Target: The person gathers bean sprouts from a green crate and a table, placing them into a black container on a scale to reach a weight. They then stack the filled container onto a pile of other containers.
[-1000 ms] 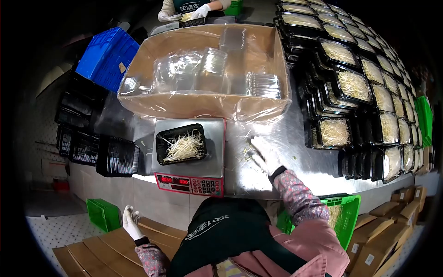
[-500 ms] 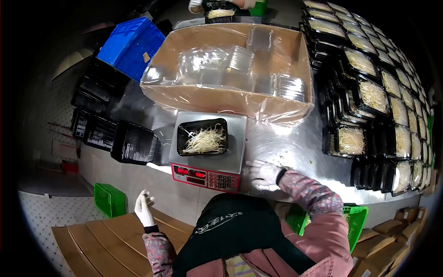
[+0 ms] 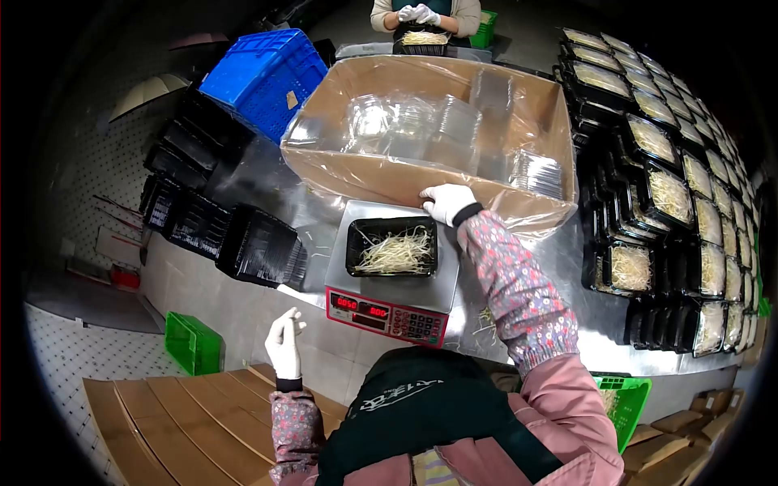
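Observation:
A black plastic tray (image 3: pixel 352 257) holding white bean sprouts (image 3: pixel 397 251) rests on the steel pan of a red digital scale (image 3: pixel 387 317). My gloved right hand (image 3: pixel 448 202) is at the scale's far right corner, by the front wall of the carton. Its fingers are curled together, and whatever may be between them is hidden. My gloved left hand (image 3: pixel 284 344) hangs in the air left of the scale, with loosely bent fingers apart and nothing in them. A few loose sprouts (image 3: pixel 486 320) lie on the steel table right of the scale.
A plastic-lined carton (image 3: pixel 389 174) of clear lids stands behind the scale. Empty black trays (image 3: pixel 263 247) and a blue crate (image 3: pixel 263 81) are at left. Stacked packed trays (image 3: pixel 671 197) fill the right side. Across the table, a co-worker's gloved hands (image 3: pixel 418 14) are above another sprout tray.
My right hand has moved from the tabletop right of the scale to the scale's far corner. The view has shifted slightly. The co-worker's hands have come together.

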The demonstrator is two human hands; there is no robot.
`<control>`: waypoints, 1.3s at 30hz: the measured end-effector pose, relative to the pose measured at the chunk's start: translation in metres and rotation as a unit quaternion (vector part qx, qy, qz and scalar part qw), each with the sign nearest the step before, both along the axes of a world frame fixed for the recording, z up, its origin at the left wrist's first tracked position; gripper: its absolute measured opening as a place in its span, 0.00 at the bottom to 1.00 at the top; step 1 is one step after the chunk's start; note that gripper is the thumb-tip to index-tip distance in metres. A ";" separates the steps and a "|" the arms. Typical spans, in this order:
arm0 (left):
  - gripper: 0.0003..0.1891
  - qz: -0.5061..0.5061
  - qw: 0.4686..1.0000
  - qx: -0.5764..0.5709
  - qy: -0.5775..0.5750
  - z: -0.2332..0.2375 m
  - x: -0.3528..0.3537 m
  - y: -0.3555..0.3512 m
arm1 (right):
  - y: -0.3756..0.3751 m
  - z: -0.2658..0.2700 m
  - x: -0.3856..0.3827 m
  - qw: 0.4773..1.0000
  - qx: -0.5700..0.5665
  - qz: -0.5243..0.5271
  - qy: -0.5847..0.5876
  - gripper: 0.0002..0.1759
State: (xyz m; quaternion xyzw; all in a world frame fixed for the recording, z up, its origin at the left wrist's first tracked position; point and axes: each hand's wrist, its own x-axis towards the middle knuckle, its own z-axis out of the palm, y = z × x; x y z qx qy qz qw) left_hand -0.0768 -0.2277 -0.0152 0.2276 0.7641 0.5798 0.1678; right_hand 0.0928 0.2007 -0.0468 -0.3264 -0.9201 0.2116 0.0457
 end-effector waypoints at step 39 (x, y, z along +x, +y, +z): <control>0.15 -0.048 0.996 -0.036 -0.062 -0.057 -0.059 0.012 | -0.074 -0.136 0.184 0.984 0.052 0.015 -0.169 0.33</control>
